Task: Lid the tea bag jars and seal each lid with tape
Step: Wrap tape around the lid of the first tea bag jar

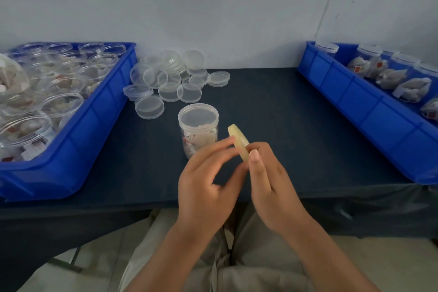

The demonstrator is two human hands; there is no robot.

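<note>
A clear jar of tea bags (198,130) stands upright mid-table with a clear lid on top. Just in front of it, both hands hold a yellowish roll of tape (239,141) on edge. My right hand (267,180) grips the roll from the right, thumb along its rim. My left hand (208,178) pinches at the roll's left face with its fingertips. A heap of loose clear lids (173,80) lies behind the jar.
A blue bin (71,140) at the left holds several open jars of tea bags. Another blue bin (369,111) at the right holds lidded jars lying and standing. The dark table (296,130) ends at my lap; a grey wall stands behind.
</note>
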